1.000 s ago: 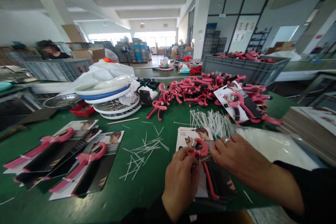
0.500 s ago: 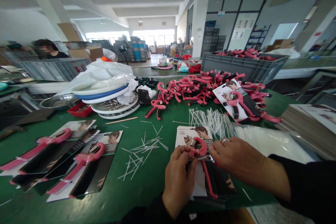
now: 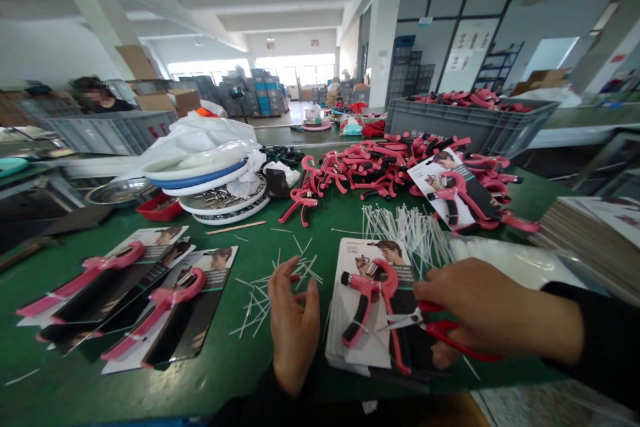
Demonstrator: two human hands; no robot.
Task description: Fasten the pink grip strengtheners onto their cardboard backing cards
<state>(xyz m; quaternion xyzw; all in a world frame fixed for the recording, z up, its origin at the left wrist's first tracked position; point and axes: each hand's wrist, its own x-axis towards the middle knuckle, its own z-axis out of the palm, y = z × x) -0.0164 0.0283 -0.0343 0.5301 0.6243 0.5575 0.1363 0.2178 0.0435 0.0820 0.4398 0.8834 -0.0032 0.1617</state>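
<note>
My right hand [image 3: 480,313] holds red-handled scissors [image 3: 443,330], their blades parted over a pink and black hand grip [image 3: 370,300]. That grip lies on a printed card [image 3: 350,253] at the top of a card stack, with white ties around it. Left of the stack, my left hand [image 3: 295,320] is raised with fingers apart and nothing in it, beside scattered white tie pieces [image 3: 255,303]. A bundle of white zip ties [image 3: 405,230] lies behind the stack. Carded grips [image 3: 170,313] rest at the left of the green table.
A heap of pink grips [image 3: 370,167] lies at the back, before a grey crate [image 3: 465,123]. Stacked plates [image 3: 220,193], a red tray [image 3: 160,207] and a pencil [image 3: 235,228] are left of centre. Plastic bags [image 3: 505,260] and more cards [image 3: 580,233] lie right. A person sits far left.
My left hand has let go of the carded grip and moved left, opening. My right hand has shifted right and turned, bringing the scissors into clear view over the grip.
</note>
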